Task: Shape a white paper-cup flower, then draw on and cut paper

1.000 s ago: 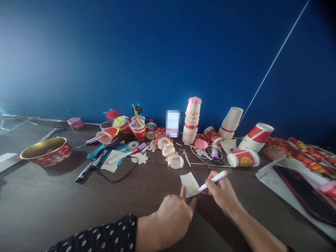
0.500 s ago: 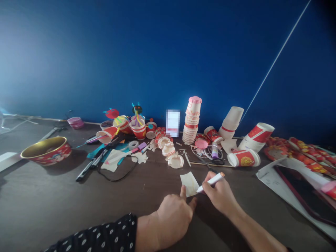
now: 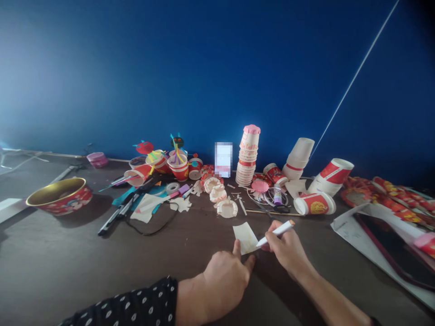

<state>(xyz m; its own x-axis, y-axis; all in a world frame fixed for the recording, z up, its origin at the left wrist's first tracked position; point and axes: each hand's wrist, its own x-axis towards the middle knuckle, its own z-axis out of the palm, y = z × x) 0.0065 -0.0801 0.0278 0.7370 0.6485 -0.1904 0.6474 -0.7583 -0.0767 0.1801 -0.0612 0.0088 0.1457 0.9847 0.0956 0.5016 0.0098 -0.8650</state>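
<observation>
Entry, one head view, looking forward and down over my forearms: my left hand [image 3: 224, 283] lies low on the tabletop [image 3: 50, 271], with a dotted black sleeve [image 3: 136, 303] at the wrist. Its thumb [image 3: 237, 248] stands up against the lower edge of a pale paper slip [image 3: 245, 237], and its forefinger [image 3: 249, 262] lies apart from the thumb, just below the slip; whether the two pinch the slip I cannot tell. My right hand [image 3: 287, 249] has its fingers closed around a white marker [image 3: 277, 232]. The slip lies flat between my hands, ahead of the left hand and to the left of the right, with its long axis running from upper left to lower right. The left hand is the nearer one by contact, though the marker's tip [image 3: 258, 245] sits at the slip's right edge, and whether it touches I cannot tell. The marker's long axis slants up to the right, away from the slip. Beyond lie paper rings [image 3: 227, 208], a stack of paper cups [image 3: 247, 156], a glue stick [image 3: 277, 195], a red cup [image 3: 314, 203] on its side and a red bowl [image 3: 59, 195].
</observation>
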